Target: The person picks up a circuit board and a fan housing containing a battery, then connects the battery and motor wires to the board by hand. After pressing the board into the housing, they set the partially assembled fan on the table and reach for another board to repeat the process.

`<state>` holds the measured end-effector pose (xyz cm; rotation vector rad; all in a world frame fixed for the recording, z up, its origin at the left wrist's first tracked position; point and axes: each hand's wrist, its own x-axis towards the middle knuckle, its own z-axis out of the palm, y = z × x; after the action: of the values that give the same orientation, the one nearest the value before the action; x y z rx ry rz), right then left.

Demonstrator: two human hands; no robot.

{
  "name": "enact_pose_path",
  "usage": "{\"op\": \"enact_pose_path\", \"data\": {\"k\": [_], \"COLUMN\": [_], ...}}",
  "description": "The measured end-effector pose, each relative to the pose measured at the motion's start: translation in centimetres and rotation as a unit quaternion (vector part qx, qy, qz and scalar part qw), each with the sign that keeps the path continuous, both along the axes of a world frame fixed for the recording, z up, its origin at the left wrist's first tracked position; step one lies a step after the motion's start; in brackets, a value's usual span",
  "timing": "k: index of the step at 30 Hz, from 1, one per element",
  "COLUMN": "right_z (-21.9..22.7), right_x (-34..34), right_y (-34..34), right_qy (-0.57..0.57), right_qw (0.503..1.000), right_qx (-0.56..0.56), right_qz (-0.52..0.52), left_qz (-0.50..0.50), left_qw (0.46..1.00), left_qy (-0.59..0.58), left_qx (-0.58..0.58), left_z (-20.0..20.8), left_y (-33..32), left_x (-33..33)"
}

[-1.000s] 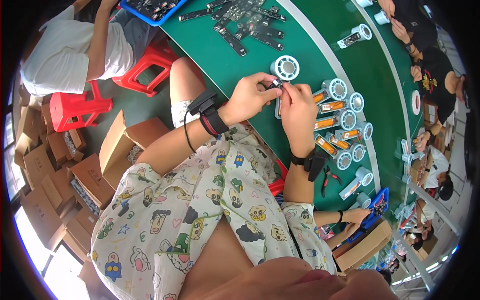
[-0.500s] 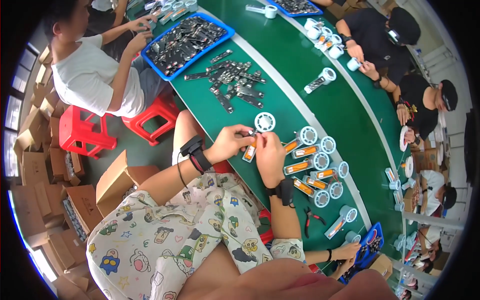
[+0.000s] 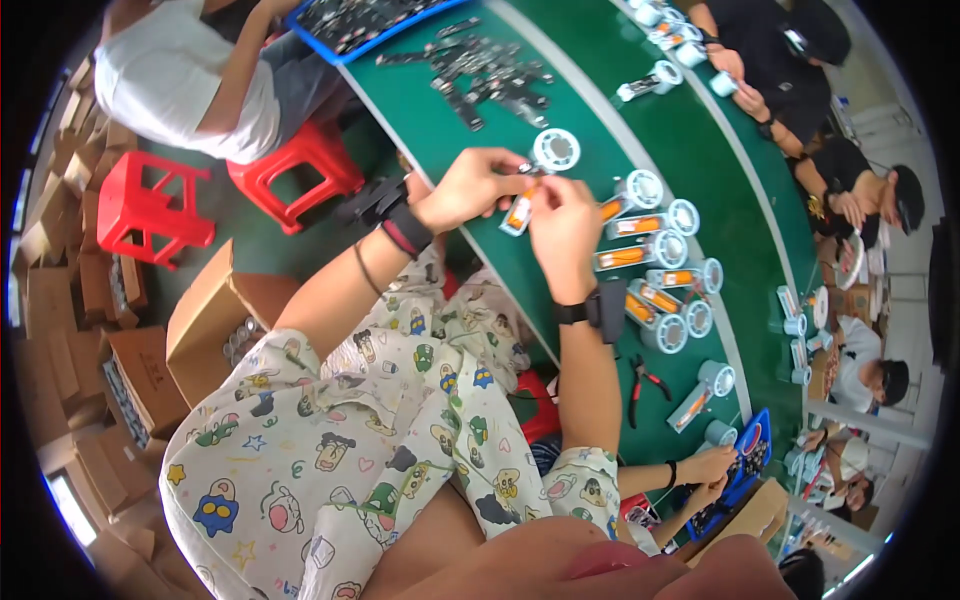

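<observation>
Between my hands is a light-blue handheld fan housing (image 3: 556, 151) with a round slotted head and an orange battery in its handle. My left hand (image 3: 468, 192) pinches at the neck of the housing, where a small dark part shows between the fingertips. My right hand (image 3: 563, 228) is closed over the handle from the other side, thumb and fingers near the same spot. What exactly the fingertips grip is partly hidden. Similar fan housings (image 3: 664, 248) with orange batteries lie in a group right of my right hand. A heap of dark circuit boards (image 3: 490, 70) lies beyond my hands.
Pliers (image 3: 646, 388) with red handles lie right of my right forearm. A blue tray (image 3: 345, 55) of boards stands at the far left. Red stools (image 3: 290, 178) and cardboard boxes (image 3: 225, 320) are on the left. Co-workers sit around the green table (image 3: 440, 130).
The whole scene has shifted upward in the picture as the view tilted. Both hands stay on the same fan housing, fingers still together at its neck.
</observation>
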<state>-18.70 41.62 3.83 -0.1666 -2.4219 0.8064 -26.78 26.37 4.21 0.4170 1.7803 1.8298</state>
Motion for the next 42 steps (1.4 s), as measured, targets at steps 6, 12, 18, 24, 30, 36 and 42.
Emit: {"op": "enact_pose_path", "data": {"k": [6, 12, 18, 24, 30, 36, 42], "right_z": [0.7, -2.6, -1.9, -1.4, -0.5, 0.8, 0.2], "right_x": [-0.6, -0.5, -0.3, -0.5, -0.4, -0.7, -0.4], "right_y": [-1.1, 2.9, 1.2, 4.0, 6.8, 10.1, 9.8], "right_qy": [-0.032, -0.036, -0.057, -0.033, -0.073, -0.088, -0.086], "right_qw": [0.999, 0.997, 0.994, 0.997, 0.989, 0.982, 0.967], "right_qx": [0.023, 0.024, 0.046, 0.064, 0.092, 0.109, 0.187], "right_qz": [0.002, -0.057, -0.076, -0.029, -0.087, -0.125, -0.148], "left_qz": [-0.007, 0.137, 0.231, 0.067, 0.109, 0.19, 0.271], "left_qw": [0.995, 0.947, 0.931, 0.976, 0.967, 0.957, 0.944], "left_qy": [0.104, 0.289, 0.282, 0.208, 0.232, 0.218, 0.15], "left_qx": [-0.006, -0.015, -0.004, 0.005, 0.008, 0.011, -0.113], "left_z": [-1.3, -4.4, -5.0, -3.7, -3.8, -3.1, -0.4], "left_y": [-1.7, 2.7, 3.4, 3.3, 6.9, 12.4, 9.1], "left_x": [-0.6, 2.0, 3.3, 1.3, 1.4, 2.5, 4.4]}}
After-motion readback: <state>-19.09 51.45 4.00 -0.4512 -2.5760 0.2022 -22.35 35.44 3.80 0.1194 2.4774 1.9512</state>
